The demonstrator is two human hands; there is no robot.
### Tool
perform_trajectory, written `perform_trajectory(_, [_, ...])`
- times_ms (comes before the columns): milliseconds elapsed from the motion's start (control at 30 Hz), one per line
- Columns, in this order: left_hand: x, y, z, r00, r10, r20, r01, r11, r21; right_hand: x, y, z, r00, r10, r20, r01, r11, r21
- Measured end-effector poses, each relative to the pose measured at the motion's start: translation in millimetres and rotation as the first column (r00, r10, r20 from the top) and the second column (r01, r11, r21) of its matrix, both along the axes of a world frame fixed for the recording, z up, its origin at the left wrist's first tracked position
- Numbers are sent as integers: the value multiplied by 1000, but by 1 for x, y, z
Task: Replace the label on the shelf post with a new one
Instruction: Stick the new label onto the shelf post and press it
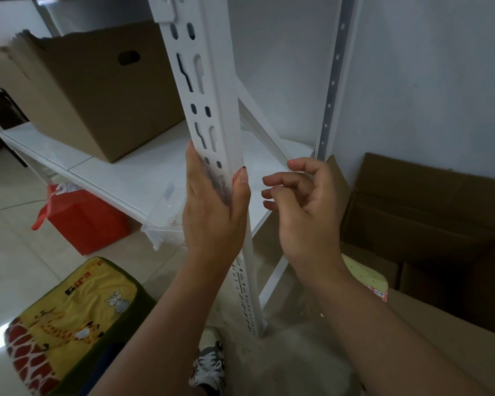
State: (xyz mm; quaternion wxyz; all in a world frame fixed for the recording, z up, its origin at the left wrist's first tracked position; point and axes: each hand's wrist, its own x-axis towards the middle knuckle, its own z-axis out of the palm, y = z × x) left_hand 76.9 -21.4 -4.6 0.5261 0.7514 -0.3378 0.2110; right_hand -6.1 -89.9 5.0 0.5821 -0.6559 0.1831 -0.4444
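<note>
we are standing at a white slotted shelf post [212,90] with a cardboard box [97,90] sitting on the shelf [143,170] behind it. our left hand [212,212] is wrapping around the post, thumb pressing a thin clear label [219,181] against its face, while our right hand [303,201] is hovering just beside, loosely curled and holding nothing. we are judging the film light, limp and clingy, best peeled from a corner.

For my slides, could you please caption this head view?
Left hand grips the white post over a smudged clear label; right hand hovers beside it.
</note>
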Motion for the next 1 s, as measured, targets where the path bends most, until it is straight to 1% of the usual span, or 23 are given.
perform_trajectory(100, [1,0,0,999,-5,-48,4,1000,-18,-1,-2,0,1000,6,-6,-6,1000,-1])
perform_trajectory(167, [1,-2,0,996,32,-78,-33,999,-15,-1,-2,-2,1000,11,-12,-11,1000,-1])
perform_trajectory(267, [2,-4,0,991,125,-36,-125,992,14,-1,-2,-3,1000,13,-24,-13,1000,-6])
perform_trajectory(400, [0,-6,3,987,157,-41,-156,987,31,-3,-2,-4,999,20,-25,-20,1000,-8])
perform_trajectory(667, [0,-2,6,990,113,-82,-112,994,17,-7,-5,-6,999,32,-43,-32,999,-9])
perform_trajectory(833, [-2,-3,8,987,148,-70,-146,989,37,-7,-6,-9,998,45,-53,-46,999,-11])
perform_trajectory(1000, [0,-1,8,993,93,-74,-92,996,11,-7,-6,-11,997,40,-66,-41,999,-21])
